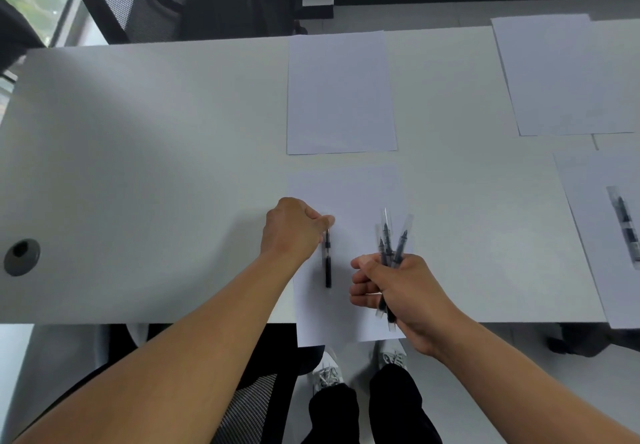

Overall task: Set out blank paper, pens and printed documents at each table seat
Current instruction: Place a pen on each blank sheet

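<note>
Now my left hand (292, 229) pinches top of black pen (328, 263) lying on near paper sheet (346, 194) at worktop (138, 166) edge; my right hand (398, 291), fingers clenched, grips bundle of wrapped pens (389, 239) just beside it

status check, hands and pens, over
Left hand pinching a pen on the near sheet. Right hand gripping spare pens. Far sheet has no pen. Nothing in the way.

Four sheets of paper (341, 94) and five pens (327, 263) on one table (138, 166); two hands (292, 230) at work.
</note>
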`<state>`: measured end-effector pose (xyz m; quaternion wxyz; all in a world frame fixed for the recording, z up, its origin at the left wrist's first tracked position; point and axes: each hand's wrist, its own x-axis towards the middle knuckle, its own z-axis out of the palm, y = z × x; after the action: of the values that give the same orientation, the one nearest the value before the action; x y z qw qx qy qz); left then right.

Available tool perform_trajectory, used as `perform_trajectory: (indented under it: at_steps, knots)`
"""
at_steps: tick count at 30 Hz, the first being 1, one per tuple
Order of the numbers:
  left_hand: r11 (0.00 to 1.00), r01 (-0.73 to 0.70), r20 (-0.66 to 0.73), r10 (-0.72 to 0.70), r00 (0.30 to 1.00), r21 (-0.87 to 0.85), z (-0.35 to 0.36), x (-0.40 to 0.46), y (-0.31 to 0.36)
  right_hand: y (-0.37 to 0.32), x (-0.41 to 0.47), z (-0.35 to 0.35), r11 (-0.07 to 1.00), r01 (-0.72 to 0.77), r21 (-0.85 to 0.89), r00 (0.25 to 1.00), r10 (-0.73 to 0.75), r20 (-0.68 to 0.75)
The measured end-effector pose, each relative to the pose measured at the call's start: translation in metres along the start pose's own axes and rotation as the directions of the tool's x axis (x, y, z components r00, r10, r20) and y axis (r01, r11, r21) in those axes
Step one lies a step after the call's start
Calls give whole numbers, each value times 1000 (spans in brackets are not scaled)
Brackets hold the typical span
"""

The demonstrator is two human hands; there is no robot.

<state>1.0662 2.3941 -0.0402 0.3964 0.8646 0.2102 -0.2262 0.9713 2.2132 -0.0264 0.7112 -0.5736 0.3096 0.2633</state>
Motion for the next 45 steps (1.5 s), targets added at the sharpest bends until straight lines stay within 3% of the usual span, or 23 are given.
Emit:
perform_trajectory:
  at_steps: [15,25,35,45]
  knots:
    - [992,-124,-19,123,992,-6,-20,-48,28,-5,-44,5,997,83,-1,996,-83,-24]
    - [927,-376,-5,376,927,6,-23,-120,100,-28,-112,-22,969,243,53,967,-237,-97]
    - [771,-633,108,625,773,64,48,-239,214,-69,-217,-139,889,448,89,865,-406,-294]
    - [535,-845,285,810,513,0,229,-439,337,-38,-378,-365,784,610,115,703,-468,-535]
